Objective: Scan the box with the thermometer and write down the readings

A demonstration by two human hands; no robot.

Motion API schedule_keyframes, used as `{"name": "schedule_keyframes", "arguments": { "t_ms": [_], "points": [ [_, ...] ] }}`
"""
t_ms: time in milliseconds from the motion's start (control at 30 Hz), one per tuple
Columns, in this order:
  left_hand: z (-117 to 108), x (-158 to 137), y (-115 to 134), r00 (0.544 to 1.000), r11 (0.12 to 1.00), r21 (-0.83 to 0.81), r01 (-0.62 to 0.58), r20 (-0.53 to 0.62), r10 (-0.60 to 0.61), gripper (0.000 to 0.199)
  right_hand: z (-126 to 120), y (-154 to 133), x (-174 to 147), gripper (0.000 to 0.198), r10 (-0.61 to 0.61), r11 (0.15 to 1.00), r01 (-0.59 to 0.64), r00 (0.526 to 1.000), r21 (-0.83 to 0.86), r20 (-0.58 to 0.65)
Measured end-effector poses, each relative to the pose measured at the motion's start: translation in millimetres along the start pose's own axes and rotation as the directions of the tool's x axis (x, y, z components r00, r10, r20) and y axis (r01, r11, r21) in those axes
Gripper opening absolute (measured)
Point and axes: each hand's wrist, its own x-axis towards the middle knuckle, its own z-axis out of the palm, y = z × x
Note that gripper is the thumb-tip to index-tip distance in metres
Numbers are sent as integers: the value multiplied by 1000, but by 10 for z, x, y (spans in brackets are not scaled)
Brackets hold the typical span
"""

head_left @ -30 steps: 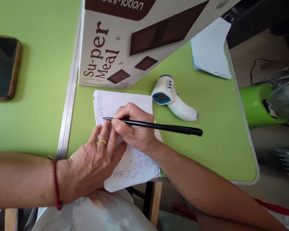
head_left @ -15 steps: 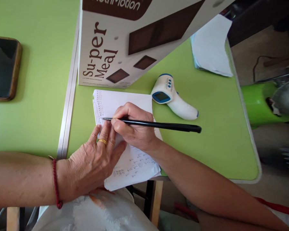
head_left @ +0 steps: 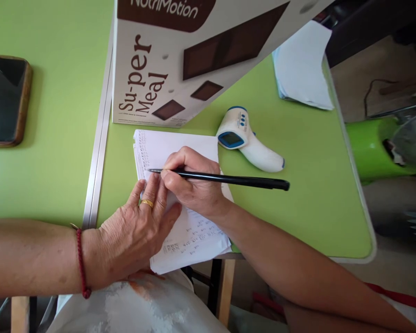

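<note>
**Pen tip holds at the page edge, little changed from the earlier frames**

Against the earlier frames almost nothing shifts: the view tilts slightly, so more of the brown lettering shows at the top of the box, while hands, pen and paper keep their places.

The right hand (head_left: 194, 185) is closed around the slim black pen (head_left: 225, 179) in a writing grip; the pen's metal tip touches the upper left margin of the white sheet of paper filled with small handwritten marks (head_left: 180, 152), and its capped end points toward the right of the frame. The left hand (head_left: 138, 231), wearing a gold ring, lies flat with fingers spread on the lower left part of the sheet, touching the right hand's knuckles. A red cord bracelet (head_left: 79, 261) circles the left wrist.

The sheet lies in the middle of the frame on the lime-green table (head_left: 55, 175), its lower corner overhanging the near edge. Just above it stands the white and brown cardboard box printed "Su-per Meal" (head_left: 166, 60). Right of the sheet's top lies the white and blue infrared thermometer (head_left: 246, 143). A folded stack of white paper (head_left: 301, 69) sits at the upper right, and a dark phone in a brown case (head_left: 3, 99) at the far left
</note>
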Motion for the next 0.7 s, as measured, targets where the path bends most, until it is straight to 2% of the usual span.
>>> {"name": "schedule_keyframes", "arguments": {
  "t_ms": [133,400,633,700],
  "points": [
    [-9,-5,-4,999,1000,-9,-15,29,16,119,7,1,2,18,-11,1000,11,1000,0,-25],
    [-6,4,0,996,1000,-6,-5,86,5,129,8,0,-1,18,20,1000,-20,1000,-22,-24],
    [27,-13,21,997,1000,-20,9,71,-8,124,2,-12,6,19,-25,1000,25,999,-17,-23],
    [61,-29,47,998,999,-12,32,45,-32,116,7,-7,-7,18,-15,999,14,999,-29,-40]
  ]
}}
